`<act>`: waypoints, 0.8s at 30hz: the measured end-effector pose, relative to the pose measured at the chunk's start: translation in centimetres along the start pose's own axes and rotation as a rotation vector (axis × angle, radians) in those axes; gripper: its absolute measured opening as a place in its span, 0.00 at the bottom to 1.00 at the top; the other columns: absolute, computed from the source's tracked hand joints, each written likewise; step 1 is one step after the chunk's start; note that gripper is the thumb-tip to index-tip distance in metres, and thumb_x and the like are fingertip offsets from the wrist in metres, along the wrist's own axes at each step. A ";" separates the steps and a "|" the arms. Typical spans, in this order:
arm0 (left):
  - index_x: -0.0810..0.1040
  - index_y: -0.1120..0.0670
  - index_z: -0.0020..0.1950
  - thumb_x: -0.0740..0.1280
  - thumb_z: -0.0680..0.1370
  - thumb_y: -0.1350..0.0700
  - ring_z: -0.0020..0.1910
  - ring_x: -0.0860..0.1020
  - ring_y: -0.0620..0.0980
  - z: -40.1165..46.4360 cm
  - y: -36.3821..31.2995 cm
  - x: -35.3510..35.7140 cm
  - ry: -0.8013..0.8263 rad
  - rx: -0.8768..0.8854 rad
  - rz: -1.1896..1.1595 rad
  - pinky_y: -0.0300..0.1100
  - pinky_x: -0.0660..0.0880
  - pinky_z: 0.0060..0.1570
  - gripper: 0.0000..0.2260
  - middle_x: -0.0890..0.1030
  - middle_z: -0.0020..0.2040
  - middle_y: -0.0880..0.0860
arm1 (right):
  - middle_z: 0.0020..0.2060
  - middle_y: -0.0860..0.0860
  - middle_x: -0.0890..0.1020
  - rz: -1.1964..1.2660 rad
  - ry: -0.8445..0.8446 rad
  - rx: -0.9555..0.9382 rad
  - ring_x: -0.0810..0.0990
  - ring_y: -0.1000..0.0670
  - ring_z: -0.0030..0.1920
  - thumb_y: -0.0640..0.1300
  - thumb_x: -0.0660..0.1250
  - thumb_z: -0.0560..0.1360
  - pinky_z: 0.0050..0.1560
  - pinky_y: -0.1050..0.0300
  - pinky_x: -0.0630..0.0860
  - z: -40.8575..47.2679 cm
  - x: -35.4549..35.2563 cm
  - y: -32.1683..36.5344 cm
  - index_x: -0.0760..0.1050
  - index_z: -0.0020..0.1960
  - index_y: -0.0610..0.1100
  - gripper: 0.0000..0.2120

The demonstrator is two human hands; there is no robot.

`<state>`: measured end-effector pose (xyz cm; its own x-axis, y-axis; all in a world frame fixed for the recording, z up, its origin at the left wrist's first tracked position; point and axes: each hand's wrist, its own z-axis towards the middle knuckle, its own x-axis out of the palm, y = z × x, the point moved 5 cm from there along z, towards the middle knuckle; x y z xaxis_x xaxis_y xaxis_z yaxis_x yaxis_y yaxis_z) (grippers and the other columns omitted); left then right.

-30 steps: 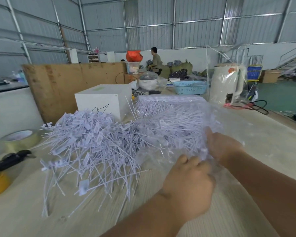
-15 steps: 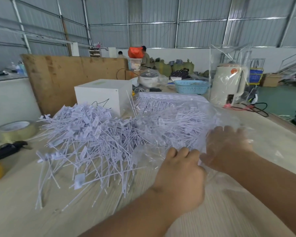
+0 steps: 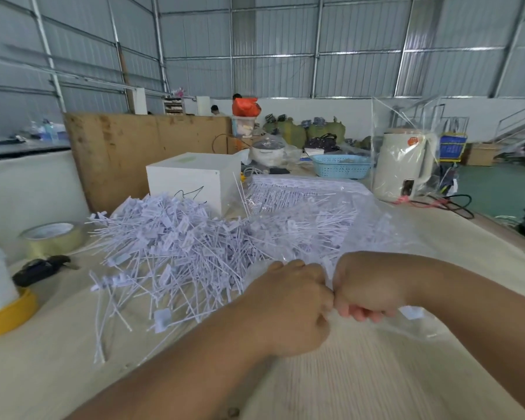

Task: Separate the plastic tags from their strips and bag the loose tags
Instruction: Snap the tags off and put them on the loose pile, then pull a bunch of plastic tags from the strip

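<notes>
Far left: tape roll [image 3: 52, 237] on table [image 3: 376, 374]. Centre-left: loose pile of white plastic tags [image 3: 170, 253], white box [image 3: 194, 180] behind. Centre: left hand [image 3: 291, 310] fisted, gripping clear plastic bag [image 3: 361, 231] edge. Right hand [image 3: 373, 286] knuckle-to-knuckle, fingers curled on same edge; bag holds tags. Far right: kettle [image 3: 402, 165].

glossy clear plastic bag [image 3: 385, 237], matt white plastic tags [image 3: 176, 247], rough plywood board [image 3: 140, 153].
</notes>
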<state>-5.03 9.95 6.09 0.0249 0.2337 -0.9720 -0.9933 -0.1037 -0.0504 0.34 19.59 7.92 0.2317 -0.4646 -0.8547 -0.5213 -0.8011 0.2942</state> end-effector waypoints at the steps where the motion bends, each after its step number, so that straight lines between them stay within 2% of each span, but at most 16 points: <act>1: 0.81 0.49 0.54 0.63 0.76 0.53 0.56 0.71 0.49 -0.6 0.8 -0.4 -0.002 -0.007 -0.086 0.47 0.67 0.60 0.10 0.75 0.54 0.48 | 0.28 0.47 0.76 0.080 0.079 0.027 0.71 0.52 0.24 0.41 0.64 0.75 0.25 0.63 0.65 -0.1 0.2 0.5 0.78 0.42 0.39 0.07; 3: 0.82 0.49 0.47 0.65 0.73 0.53 0.52 0.75 0.44 -1.7 2.8 -1.4 -0.047 -0.068 -0.348 0.43 0.71 0.55 0.07 0.77 0.50 0.45 | 0.26 0.48 0.76 0.233 0.199 0.020 0.71 0.54 0.22 0.46 0.60 0.78 0.22 0.64 0.63 -0.2 0.5 1.6 0.77 0.42 0.38 0.14; 4: 0.82 0.49 0.44 0.65 0.72 0.53 0.47 0.76 0.41 -2.3 4.3 -2.1 -0.132 -0.120 -0.457 0.41 0.73 0.50 0.06 0.78 0.45 0.44 | 0.26 0.48 0.77 0.330 0.240 -0.024 0.71 0.54 0.22 0.49 0.58 0.79 0.22 0.64 0.64 -0.1 0.5 2.4 0.77 0.41 0.38 0.17; 5: 0.81 0.48 0.41 0.65 0.71 0.54 0.42 0.77 0.38 -2.9 6.0 -2.8 -0.248 -0.193 -0.508 0.38 0.72 0.44 0.05 0.78 0.41 0.43 | 0.27 0.47 0.78 0.457 0.264 -0.086 0.72 0.54 0.22 0.51 0.57 0.80 0.22 0.65 0.65 -0.1 0.4 3.4 0.78 0.42 0.38 0.20; 7: 0.78 0.46 0.38 0.66 0.73 0.56 0.35 0.76 0.36 -4.3 10.2 -3.8 -0.475 -0.396 -0.487 0.34 0.68 0.35 0.06 0.79 0.37 0.42 | 0.32 0.44 0.81 0.777 0.232 -0.254 0.77 0.51 0.26 0.49 0.59 0.79 0.24 0.63 0.71 0.4 -0.2 5.8 0.79 0.45 0.38 0.17; 9: 0.78 0.46 0.43 0.66 0.75 0.54 0.39 0.77 0.41 -5.8 14.7 -3.7 -0.582 -0.624 -0.441 0.37 0.68 0.36 0.03 0.80 0.45 0.45 | 0.37 0.40 0.83 1.079 0.115 -0.386 0.82 0.47 0.32 0.44 0.61 0.78 0.29 0.59 0.77 1.6 -1.0 7.8 0.78 0.49 0.35 0.12; 10: 0.78 0.48 0.49 0.67 0.75 0.52 0.44 0.78 0.47 -6.3 16.6 -3.3 -0.571 -0.742 -0.417 0.39 0.70 0.39 0.05 0.79 0.50 0.49 | 0.39 0.39 0.83 1.183 0.036 -0.403 0.83 0.45 0.36 0.42 0.62 0.78 0.32 0.57 0.80 2.6 -1.2 8.5 0.77 0.50 0.34 0.11; 12: 0.74 0.52 0.63 0.66 0.74 0.46 0.53 0.76 0.57 -6.9 19.6 -2.3 -0.477 -0.938 -0.318 0.48 0.75 0.50 0.19 0.75 0.58 0.55 | 0.44 0.37 0.81 1.276 -0.127 -0.353 0.83 0.43 0.43 0.41 0.65 0.78 0.42 0.52 0.83 5.1 -0.9 9.5 0.75 0.51 0.34 0.09; 14: 0.68 0.52 0.69 0.64 0.74 0.40 0.61 0.71 0.61 -6.7 21.0 -2.0 -0.403 -0.998 -0.126 0.54 0.72 0.59 0.27 0.72 0.63 0.57 | 0.49 0.38 0.79 1.228 -0.258 -0.256 0.81 0.42 0.48 0.43 0.68 0.77 0.51 0.50 0.82 7.6 -0.6 10.1 0.76 0.52 0.37 0.10; 15: 0.66 0.51 0.71 0.62 0.74 0.39 0.64 0.68 0.62 -6.2 21.2 -1.9 -0.363 -0.988 -0.074 0.55 0.69 0.60 0.29 0.70 0.65 0.58 | 0.52 0.39 0.79 1.169 -0.312 -0.198 0.80 0.42 0.50 0.45 0.68 0.76 0.53 0.49 0.80 8.7 -0.5 10.2 0.76 0.54 0.38 0.12; 17: 0.61 0.48 0.74 0.59 0.76 0.36 0.67 0.65 0.64 -4.9 21.8 -0.8 -0.268 -0.968 -0.134 0.57 0.67 0.62 0.30 0.67 0.69 0.59 | 0.52 0.41 0.79 1.035 -0.365 -0.085 0.79 0.45 0.50 0.47 0.68 0.75 0.53 0.51 0.76 10.6 -0.3 10.0 0.76 0.59 0.40 0.16; 18: 0.60 0.47 0.74 0.57 0.76 0.35 0.67 0.65 0.65 -4.3 22.0 -0.2 -0.228 -0.973 -0.196 0.58 0.67 0.64 0.30 0.66 0.69 0.60 | 0.51 0.42 0.79 0.975 -0.368 -0.034 0.78 0.46 0.50 0.47 0.68 0.74 0.52 0.51 0.74 11.4 -0.4 9.9 0.76 0.58 0.41 0.15; 20: 0.63 0.46 0.73 0.57 0.77 0.36 0.65 0.68 0.64 -3.6 22.2 0.6 -0.220 -0.986 -0.251 0.57 0.69 0.62 0.27 0.67 0.68 0.60 | 0.49 0.43 0.79 0.779 -0.387 0.068 0.78 0.45 0.50 0.49 0.66 0.74 0.54 0.52 0.74 12.7 -0.7 9.7 0.76 0.52 0.43 0.12; 21: 0.65 0.46 0.72 0.58 0.77 0.38 0.63 0.69 0.64 -3.5 22.1 0.9 -0.243 -0.993 -0.228 0.56 0.71 0.59 0.25 0.68 0.67 0.59 | 0.52 0.42 0.78 0.637 -0.388 0.135 0.77 0.43 0.53 0.51 0.64 0.73 0.56 0.53 0.73 13.1 -0.9 9.6 0.75 0.54 0.42 0.15; 23: 0.68 0.46 0.69 0.58 0.77 0.41 0.60 0.70 0.63 -3.7 21.6 1.2 -0.310 -0.998 -0.158 0.55 0.72 0.55 0.22 0.69 0.64 0.58 | 0.62 0.40 0.72 0.393 -0.391 0.270 0.71 0.40 0.61 0.57 0.61 0.73 0.63 0.51 0.69 14.0 -0.8 9.2 0.72 0.64 0.43 0.26; 24: 0.69 0.47 0.69 0.59 0.77 0.42 0.59 0.71 0.62 -3.9 21.5 1.4 -0.341 -1.003 -0.147 0.55 0.72 0.54 0.21 0.69 0.63 0.58 | 0.65 0.40 0.70 0.306 -0.382 0.292 0.69 0.40 0.64 0.59 0.59 0.73 0.65 0.50 0.67 14.3 -0.7 9.2 0.70 0.67 0.44 0.28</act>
<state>-25.94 4.30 2.78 -0.0496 0.5505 -0.8334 -0.4331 -0.7637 -0.4787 -16.38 17.99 5.11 -0.2507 -0.4460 -0.8592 -0.7360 -0.4887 0.4685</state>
